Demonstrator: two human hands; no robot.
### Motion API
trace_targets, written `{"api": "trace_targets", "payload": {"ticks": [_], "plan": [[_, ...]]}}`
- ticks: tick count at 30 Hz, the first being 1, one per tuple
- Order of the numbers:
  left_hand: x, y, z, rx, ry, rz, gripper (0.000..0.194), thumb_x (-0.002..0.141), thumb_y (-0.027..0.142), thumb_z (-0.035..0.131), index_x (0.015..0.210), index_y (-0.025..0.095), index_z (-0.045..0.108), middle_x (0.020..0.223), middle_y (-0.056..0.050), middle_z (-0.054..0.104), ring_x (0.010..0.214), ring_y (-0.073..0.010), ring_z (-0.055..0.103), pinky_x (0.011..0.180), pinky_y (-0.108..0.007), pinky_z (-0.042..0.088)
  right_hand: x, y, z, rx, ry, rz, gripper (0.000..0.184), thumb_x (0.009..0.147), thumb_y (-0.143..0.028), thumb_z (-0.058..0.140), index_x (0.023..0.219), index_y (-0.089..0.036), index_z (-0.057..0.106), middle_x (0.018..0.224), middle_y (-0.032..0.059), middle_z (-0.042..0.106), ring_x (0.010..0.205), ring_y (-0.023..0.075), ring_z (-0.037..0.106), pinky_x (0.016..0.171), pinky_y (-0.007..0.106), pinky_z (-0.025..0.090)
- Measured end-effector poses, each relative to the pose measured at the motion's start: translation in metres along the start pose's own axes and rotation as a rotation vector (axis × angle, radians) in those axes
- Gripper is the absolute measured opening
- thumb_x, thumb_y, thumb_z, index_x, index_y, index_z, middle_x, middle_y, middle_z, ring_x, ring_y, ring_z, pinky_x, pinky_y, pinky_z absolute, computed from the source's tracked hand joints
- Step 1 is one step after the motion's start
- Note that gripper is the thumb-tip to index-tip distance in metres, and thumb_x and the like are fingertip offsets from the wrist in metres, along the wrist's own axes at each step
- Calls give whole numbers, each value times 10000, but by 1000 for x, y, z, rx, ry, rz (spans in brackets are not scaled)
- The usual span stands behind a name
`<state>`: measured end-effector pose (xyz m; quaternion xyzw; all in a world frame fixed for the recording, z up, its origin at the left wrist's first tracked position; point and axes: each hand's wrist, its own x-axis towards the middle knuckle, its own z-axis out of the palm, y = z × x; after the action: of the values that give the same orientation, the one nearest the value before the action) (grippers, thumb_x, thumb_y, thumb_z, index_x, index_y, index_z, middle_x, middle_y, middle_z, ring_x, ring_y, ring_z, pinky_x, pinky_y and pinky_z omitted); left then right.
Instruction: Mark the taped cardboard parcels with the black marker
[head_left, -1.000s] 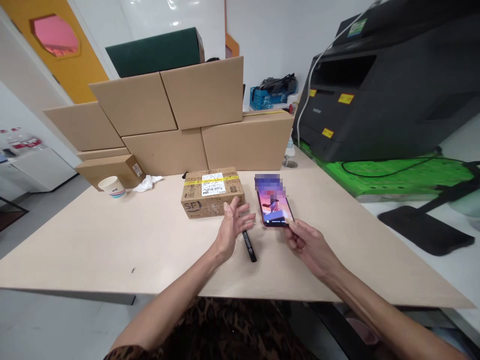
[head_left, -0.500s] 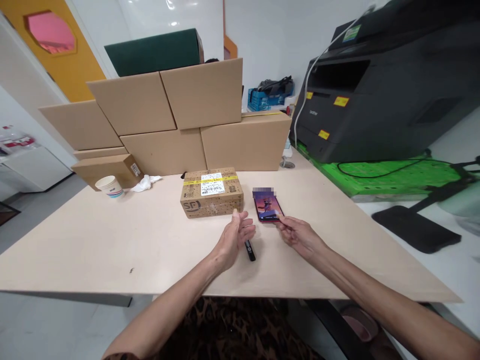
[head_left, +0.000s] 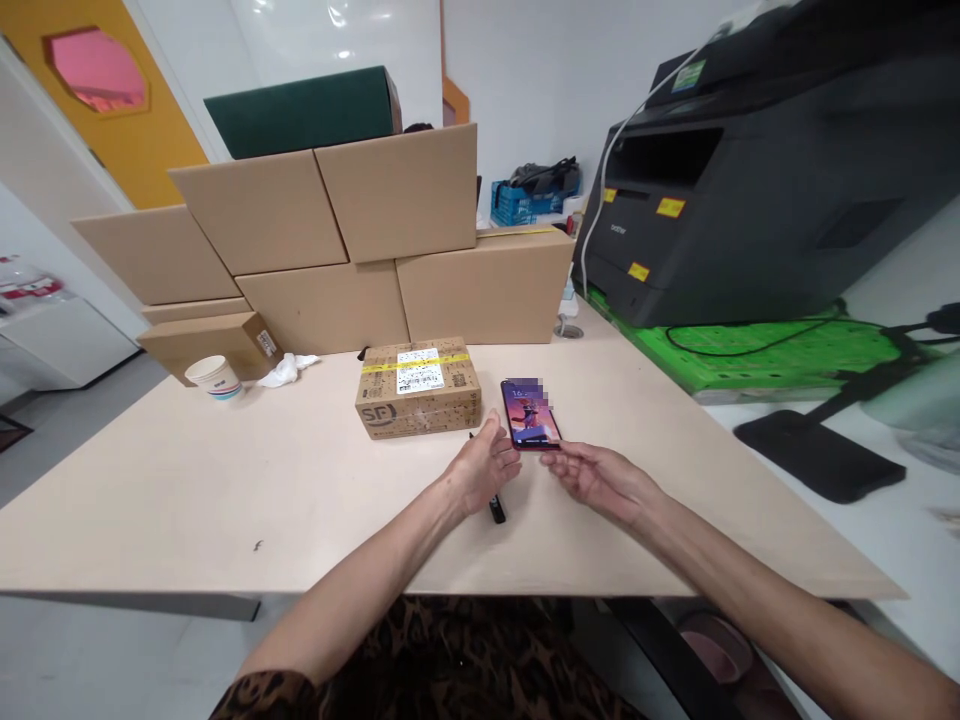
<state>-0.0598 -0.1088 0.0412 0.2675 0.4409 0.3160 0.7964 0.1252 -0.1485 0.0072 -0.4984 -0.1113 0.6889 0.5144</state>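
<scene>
A smartphone (head_left: 531, 428) with a lit lock screen lies face up, right of the parcel. My right hand (head_left: 600, 482) has its thumb and fingers closed on the phone's lower right corner. Beside the phone's lower left edge is my left hand (head_left: 484, 468), thumb raised and fingers apart, with nothing in it; I cannot tell if the fingertips touch the phone. Under that hand lies a slim black pen-like object (head_left: 497, 510), its middle hidden. A taped cardboard parcel (head_left: 417, 410) with a white label sits just beyond my left hand.
Stacked cardboard boxes (head_left: 484, 290) line the table's (head_left: 187, 500) far side, a dark green box (head_left: 304, 112) on top. At left stand a paper cup (head_left: 216, 378) and crumpled tissue (head_left: 287, 370). A dark printer (head_left: 750, 220) rests on a green pallet (head_left: 720, 360) at right.
My left hand has moved right, close to the phone's lower left edge, covering more of the black object. My right hand stays at the phone's corner. The view has shifted slightly.
</scene>
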Motion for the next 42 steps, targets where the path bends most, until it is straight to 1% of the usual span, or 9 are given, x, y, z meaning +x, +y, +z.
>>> {"api": "trace_targets", "payload": {"ticks": [6, 10, 14, 22, 32, 35, 37, 39, 42], "plan": [[-5, 7, 12, -10, 21, -56, 426, 1078, 528, 390, 1025, 160, 598, 1090, -89, 642, 895, -174, 621, 1121, -336, 444, -1, 9, -15, 105, -132, -44, 178, 893, 9, 644, 836, -120, 753, 836, 150, 817, 782, 199, 803, 804, 250, 663], [-6, 11, 14, -63, 63, -86, 421, 1064, 544, 418, 993, 159, 571, 957, -78, 622, 835, -178, 621, 1000, -300, 498, -6, 12, -14, 105, -71, -53, 208, 897, -6, 624, 823, -151, 754, 881, 139, 831, 860, 209, 812, 919, 301, 664], [-4, 13, 14, -102, 75, -93, 425, 1057, 547, 420, 961, 156, 555, 913, -94, 605, 836, -198, 629, 857, -281, 527, -13, 13, -8, 116, -8, -48, 235, 905, -11, 591, 817, -155, 754, 858, 132, 830, 854, 203, 814, 932, 307, 668], [-4, 14, 19, -219, 133, -90, 349, 1057, 468, 470, 1019, 135, 569, 872, -78, 570, 756, -178, 605, 696, -249, 556, -12, 19, -14, 123, -81, -59, 153, 856, -33, 671, 839, -145, 773, 935, 154, 836, 910, 234, 820, 975, 330, 658], [-16, 4, 15, -176, 116, -53, 361, 1045, 469, 500, 987, 125, 591, 901, -87, 578, 793, -183, 642, 770, -273, 558, -18, 23, -8, 89, -74, -89, 64, 762, -109, 764, 794, -162, 782, 903, 122, 826, 888, 218, 792, 965, 328, 643], [-32, -4, 0, -90, -10, 195, 297, 961, 436, 673, 1060, 157, 644, 1067, -109, 639, 908, -207, 688, 891, -336, 557, -22, 28, -3, 18, -96, -182, 183, 700, -189, 855, 871, -167, 796, 982, 119, 818, 928, 238, 777, 995, 378, 624], [-43, -2, -16, 74, 9, 546, 382, 891, 430, 762, 1196, 217, 675, 1278, -117, 646, 1120, -251, 670, 993, -373, 534, -21, 30, 4, -69, -76, -273, 323, 682, -272, 895, 978, -196, 792, 1095, 113, 803, 987, 263, 765, 1052, 455, 587], [-48, 10, -38, 227, 164, 914, 482, 878, 471, 762, 1304, 272, 652, 1417, -102, 612, 1309, -278, 586, 1114, -407, 475, -17, 30, 14, -190, -57, -390, 464, 682, -360, 906, 1105, -230, 765, 1221, 108, 766, 1097, 291, 736, 1124, 520, 521], [-46, 40, -76, 352, 484, 1200, 649, 898, 565, 698, 1461, 291, 525, 1582, -109, 491, 1473, -303, 448, 1226, -455, 384, -2, 28, 34, -400, -89, -566, 650, 700, -471, 876, 1277, -238, 689, 1375, 140, 696, 1306, 332, 639, 1205, 551, 422]]}}
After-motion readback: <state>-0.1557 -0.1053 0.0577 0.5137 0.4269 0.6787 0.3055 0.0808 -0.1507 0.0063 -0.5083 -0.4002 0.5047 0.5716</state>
